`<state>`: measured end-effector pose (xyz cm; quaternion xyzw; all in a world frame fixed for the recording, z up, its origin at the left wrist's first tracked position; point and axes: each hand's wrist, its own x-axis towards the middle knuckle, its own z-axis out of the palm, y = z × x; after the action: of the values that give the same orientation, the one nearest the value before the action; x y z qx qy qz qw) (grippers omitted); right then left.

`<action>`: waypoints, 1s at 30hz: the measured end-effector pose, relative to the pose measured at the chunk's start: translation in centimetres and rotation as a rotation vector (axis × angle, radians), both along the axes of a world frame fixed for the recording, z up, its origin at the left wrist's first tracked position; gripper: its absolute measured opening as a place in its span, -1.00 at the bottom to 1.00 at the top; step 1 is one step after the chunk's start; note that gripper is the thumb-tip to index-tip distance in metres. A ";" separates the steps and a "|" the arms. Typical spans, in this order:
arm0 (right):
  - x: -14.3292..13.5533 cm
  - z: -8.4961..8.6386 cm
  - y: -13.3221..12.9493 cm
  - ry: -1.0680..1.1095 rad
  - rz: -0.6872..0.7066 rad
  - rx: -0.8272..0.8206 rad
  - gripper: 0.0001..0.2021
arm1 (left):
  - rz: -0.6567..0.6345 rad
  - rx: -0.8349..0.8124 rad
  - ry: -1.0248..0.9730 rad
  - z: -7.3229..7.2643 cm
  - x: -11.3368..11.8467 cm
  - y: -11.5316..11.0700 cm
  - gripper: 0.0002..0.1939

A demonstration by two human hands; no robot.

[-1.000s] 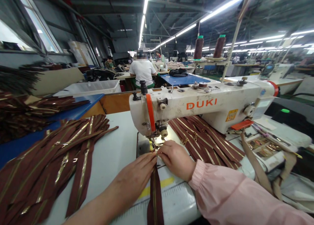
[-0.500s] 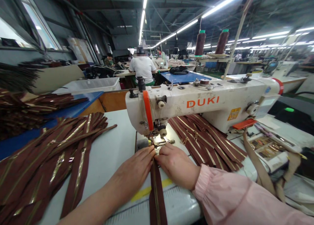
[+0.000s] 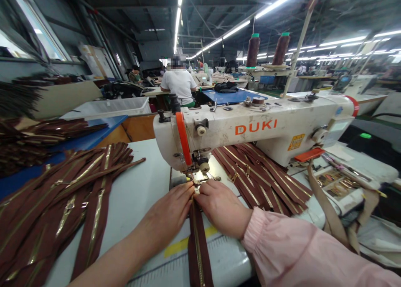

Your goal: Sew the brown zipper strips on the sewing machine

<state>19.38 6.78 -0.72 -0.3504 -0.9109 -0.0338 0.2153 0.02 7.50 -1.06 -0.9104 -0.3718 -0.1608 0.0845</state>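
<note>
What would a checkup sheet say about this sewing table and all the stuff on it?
Surface: pale table with a yellow mark and ruler lines near the front edge.
Job's things: brown zipper runs from the front edge up to the presser foot of the sewing machine.
Clutter: zipper pile on the left; more zippers under the machine arm; tan straps on the right.
Grips: left hand and right hand press flat on the zipper's top end, fingertips by the foot.
Cables: nothing seen.
Surroundings: two thread cones behind; a person in white sits further back.
</note>
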 end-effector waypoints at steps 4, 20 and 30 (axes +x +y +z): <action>0.0 0.2 0.0 0.000 0.001 0.003 -0.90 | 0.005 -0.005 -0.019 -0.5 -0.3 0.1 -0.64; 0.0 -0.1 0.0 -0.002 0.003 -0.031 -0.91 | 0.004 -0.086 -0.143 0.8 0.5 -0.4 -0.70; 0.1 0.2 0.0 0.015 -0.026 -0.045 -0.89 | 0.029 -0.063 -0.136 0.9 0.7 -0.7 -0.68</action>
<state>19.46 6.80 -0.54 -0.3673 -0.9051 -0.0135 0.2138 0.69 6.78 -0.18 -0.8940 -0.3949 -0.2092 0.0327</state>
